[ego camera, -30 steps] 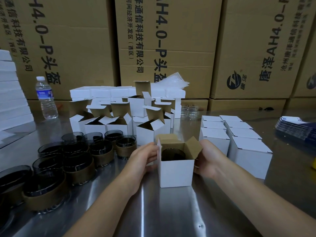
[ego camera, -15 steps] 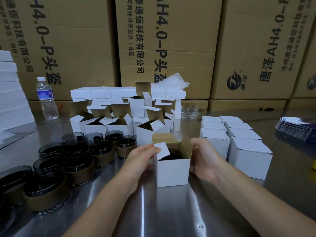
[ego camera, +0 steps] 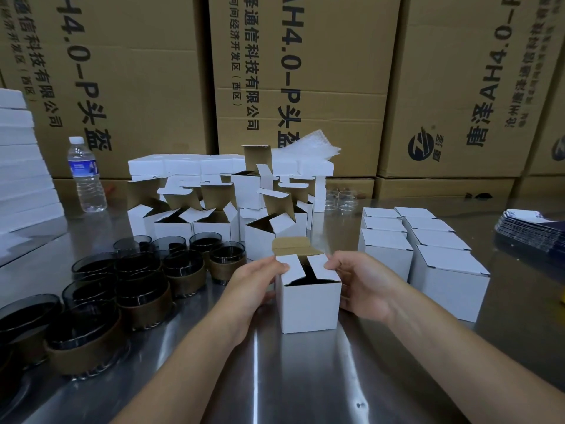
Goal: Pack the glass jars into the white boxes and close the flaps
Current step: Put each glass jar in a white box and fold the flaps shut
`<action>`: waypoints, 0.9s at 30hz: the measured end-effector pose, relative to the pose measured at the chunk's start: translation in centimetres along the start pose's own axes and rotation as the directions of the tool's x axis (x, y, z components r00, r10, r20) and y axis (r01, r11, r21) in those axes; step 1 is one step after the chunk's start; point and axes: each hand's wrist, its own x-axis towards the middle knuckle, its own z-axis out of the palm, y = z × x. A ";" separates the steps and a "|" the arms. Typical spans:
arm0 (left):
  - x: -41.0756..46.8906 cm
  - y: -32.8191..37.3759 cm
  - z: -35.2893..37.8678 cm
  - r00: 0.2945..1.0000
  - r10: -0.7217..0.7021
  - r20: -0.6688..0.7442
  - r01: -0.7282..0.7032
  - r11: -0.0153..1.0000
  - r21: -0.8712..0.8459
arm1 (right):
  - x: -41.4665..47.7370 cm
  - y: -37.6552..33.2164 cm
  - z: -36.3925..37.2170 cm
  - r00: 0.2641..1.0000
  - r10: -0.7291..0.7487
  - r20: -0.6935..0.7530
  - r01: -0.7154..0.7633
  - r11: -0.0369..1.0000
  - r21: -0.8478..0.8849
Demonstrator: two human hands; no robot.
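A small white box (ego camera: 308, 304) stands on the steel table in front of me, with a dark glass jar just visible through the gap in its top. Both side flaps are folded down and inward; the brown-lined rear lid flap still stands up behind them. My left hand (ego camera: 256, 286) holds the box's left side, its thumb pressing the left flap. My right hand (ego camera: 360, 283) holds the right side and its thumb presses the right flap. Several dark glass jars (ego camera: 143, 289) with brown sleeves stand to the left.
Several open white boxes (ego camera: 208, 218) stand behind the jars, with flat stacks behind them. Closed white boxes (ego camera: 428, 258) sit in rows on the right. A water bottle (ego camera: 85, 175) stands far left, a stack of printed cards (ego camera: 529, 231) far right. Large cartons wall off the back.
The two side flaps, open a second ago, have been folded down over the jar by my thumbs. The box has shifted slightly left and toward me.
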 end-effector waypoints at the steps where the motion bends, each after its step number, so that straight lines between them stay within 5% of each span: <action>1: 0.0 0.0 0.0 1.000 -0.001 0.002 0.001 1.000 -0.007 | 0.0 -0.1 -0.1 1.000 0.007 0.010 -0.008 1.000 0.010; 17: -0.1 0.3 0.0 0.998 0.061 -0.003 -0.061 0.998 -0.004 | -0.3 -0.5 -0.2 0.999 -0.025 0.046 0.021 0.996 0.087; 27: -0.4 0.5 0.4 0.993 0.110 -0.042 -0.109 0.994 0.026 | 0.0 -0.5 -0.9 0.988 -0.111 0.105 0.116 0.992 -0.039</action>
